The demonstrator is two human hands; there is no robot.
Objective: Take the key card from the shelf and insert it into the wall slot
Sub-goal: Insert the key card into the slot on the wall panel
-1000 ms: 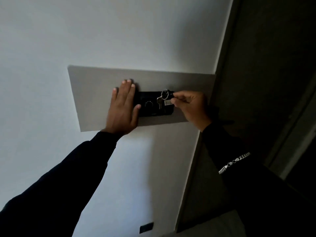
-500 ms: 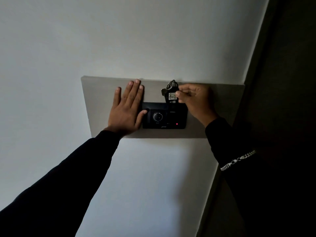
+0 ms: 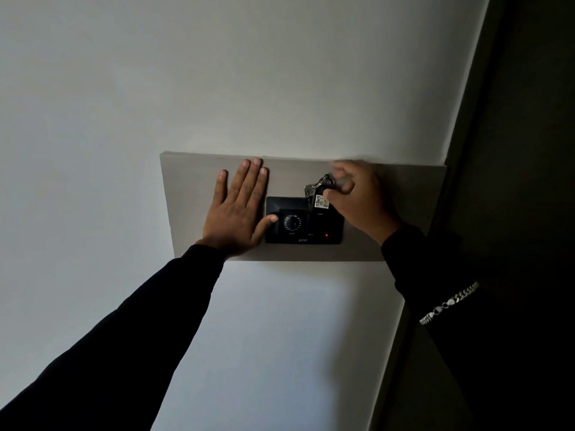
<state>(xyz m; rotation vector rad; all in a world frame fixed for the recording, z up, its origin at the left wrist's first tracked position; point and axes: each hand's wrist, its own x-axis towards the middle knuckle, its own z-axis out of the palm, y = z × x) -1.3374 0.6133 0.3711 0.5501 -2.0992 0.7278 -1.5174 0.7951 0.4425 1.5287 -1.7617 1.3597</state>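
The black key card carries a white tag reading 402 and a metal key ring with keys. Its lower part stands in the top of the black wall slot unit, on the unit's right side. My right hand is closed on the card's top, thumb by the tag; its upper fingers are blurred. My left hand lies flat and open on the grey wall panel, thumb touching the unit's left edge. A small red light glows on the unit.
The white wall surrounds the panel. A dark door frame runs down the right side, close to my right arm. A silver chain bracelet sits over my right sleeve.
My right hand has lowered the key card from above the unit into its top. My left hand stays flat on the panel. The view has shifted so the panel sits further right.
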